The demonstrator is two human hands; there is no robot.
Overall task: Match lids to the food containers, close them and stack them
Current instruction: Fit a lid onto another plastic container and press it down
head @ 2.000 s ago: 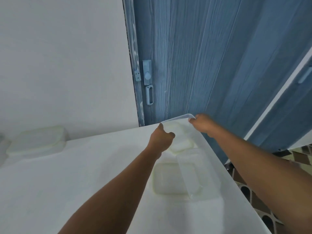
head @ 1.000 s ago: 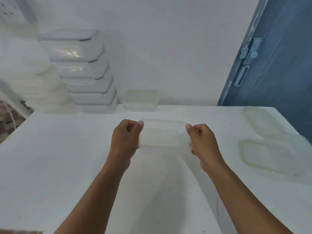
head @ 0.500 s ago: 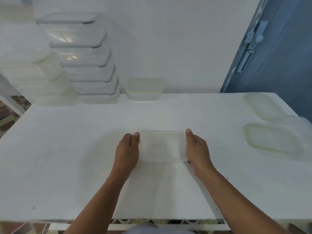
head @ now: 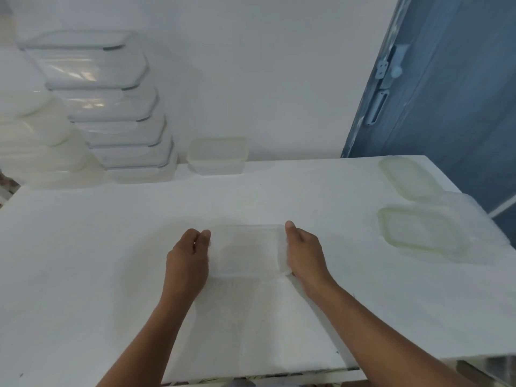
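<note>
A clear rectangular container point(head: 248, 251) rests on the white table point(head: 111, 247) in front of me. My left hand point(head: 188, 258) grips its left side and my right hand point(head: 303, 252) grips its right side, thumbs at the far corners. Two pale lids lie at the right: one near the far corner point(head: 407, 177), a second lid point(head: 418, 233) nearer me, with a clear container point(head: 474, 219) partly under it. A closed small container point(head: 217, 155) stands at the back wall. A tall stack of closed clear containers point(head: 111, 107) rises at the back left.
A second stack of whitish containers point(head: 36, 141) stands at the far left edge. A blue door point(head: 446, 79) with a latch is behind the table's right corner. The table's front edge runs just below my forearms.
The container was carried from the table's right corner to the middle and set down between my hands. Since half a second ago both hands stay on its sides.
</note>
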